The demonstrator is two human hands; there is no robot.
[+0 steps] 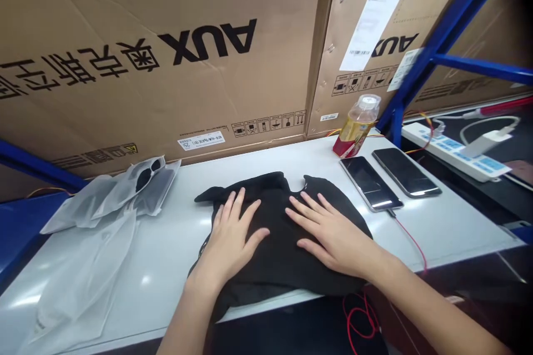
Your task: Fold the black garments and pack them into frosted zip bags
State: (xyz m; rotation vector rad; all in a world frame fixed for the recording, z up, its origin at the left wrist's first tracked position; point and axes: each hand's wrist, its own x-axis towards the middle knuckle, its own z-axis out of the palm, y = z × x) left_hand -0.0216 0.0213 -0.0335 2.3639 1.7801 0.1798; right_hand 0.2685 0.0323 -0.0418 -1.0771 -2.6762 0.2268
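A black cloth garment [277,238] lies bunched and partly folded at the front of the white table, its lower edge hanging over the rim. Flat on its left side rests my left hand [233,236], fingers stretched out and the thumb apart. My right hand [327,230] lies on its right part with the fingers spread. Neither hand grips anything. What kind of garment it is, I cannot tell.
Frosted plastic bags [87,277] lie at the left, one with dark items inside. At the right are two phones [370,182], a drink bottle [357,125] and a power strip [453,150]. Large cardboard boxes [166,105] stand behind the table [166,266], beside blue frame bars [441,39].
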